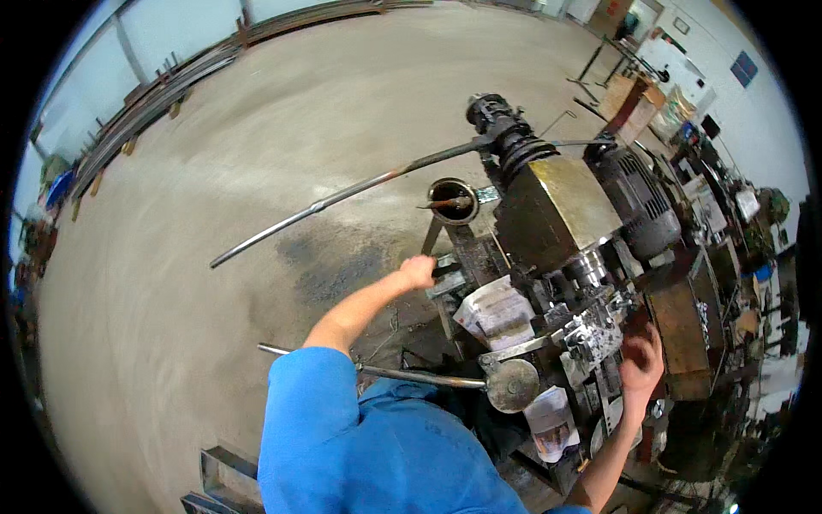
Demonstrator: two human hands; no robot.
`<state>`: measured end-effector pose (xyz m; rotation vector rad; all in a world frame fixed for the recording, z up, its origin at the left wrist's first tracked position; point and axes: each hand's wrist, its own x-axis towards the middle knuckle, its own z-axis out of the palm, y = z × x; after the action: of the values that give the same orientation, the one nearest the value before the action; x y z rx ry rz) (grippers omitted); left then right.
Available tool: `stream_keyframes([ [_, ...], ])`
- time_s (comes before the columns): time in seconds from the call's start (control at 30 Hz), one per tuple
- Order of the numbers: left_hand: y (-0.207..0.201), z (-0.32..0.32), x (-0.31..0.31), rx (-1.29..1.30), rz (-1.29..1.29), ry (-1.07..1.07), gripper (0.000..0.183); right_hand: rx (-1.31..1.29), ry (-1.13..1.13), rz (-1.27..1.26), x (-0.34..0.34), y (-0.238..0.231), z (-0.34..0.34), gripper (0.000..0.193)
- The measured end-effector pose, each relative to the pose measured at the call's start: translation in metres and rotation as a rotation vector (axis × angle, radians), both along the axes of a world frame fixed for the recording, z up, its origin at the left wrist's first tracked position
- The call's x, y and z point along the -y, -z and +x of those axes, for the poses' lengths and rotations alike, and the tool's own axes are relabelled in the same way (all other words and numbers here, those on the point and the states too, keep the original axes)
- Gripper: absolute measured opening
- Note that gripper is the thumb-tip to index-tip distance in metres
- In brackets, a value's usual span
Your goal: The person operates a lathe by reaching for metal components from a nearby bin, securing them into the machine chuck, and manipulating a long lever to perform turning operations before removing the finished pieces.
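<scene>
My left hand is closed at the left edge of the machine bench, beside a small grey metal block; what its fingers grip is hidden. My right hand is at the right side of a shiny metal clamping fixture, its fingers partly in shadow, so I cannot tell whether they touch it. A bright metal spindle points at the fixture from the large greasy machine head. Between my hands, a stained printed paper lies on the machine, near a round metal disc with a long bar handle.
A long steel lever sticks out to the left over the concrete floor. A round pot with a brush-like stick stands beside the machine head. An electric motor sits at the right. Another paper lies near my body. Metal bars line the far wall.
</scene>
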<state>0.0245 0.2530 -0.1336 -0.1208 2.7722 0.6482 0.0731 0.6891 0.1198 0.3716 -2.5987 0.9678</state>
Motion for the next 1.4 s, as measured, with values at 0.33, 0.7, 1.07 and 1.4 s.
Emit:
stream_keyframes([
  [0.33, 0.021, -0.071, 0.007, -0.085, -0.531, 0.551, 0.022, 0.35, 0.732, -0.022, -0.179, 0.072, 0.177, 0.03],
  [0.7, 0.036, -0.026, 0.056, 0.124, -0.254, 0.176, 0.035, 0.969, 1.355, 0.572, -0.297, 0.164, 0.342, 0.054],
  [1.07, 0.049, 0.033, 0.101, 0.404, 0.005, 0.017, 0.038, 0.559, 1.371, 0.395, -0.115, 0.188, 0.387, 0.035],
  [1.4, 0.051, 0.009, 0.072, 0.283, 0.125, 0.062, 0.036, 0.588, 1.468, 0.195, -0.072, 0.17, 0.37, 0.037],
])
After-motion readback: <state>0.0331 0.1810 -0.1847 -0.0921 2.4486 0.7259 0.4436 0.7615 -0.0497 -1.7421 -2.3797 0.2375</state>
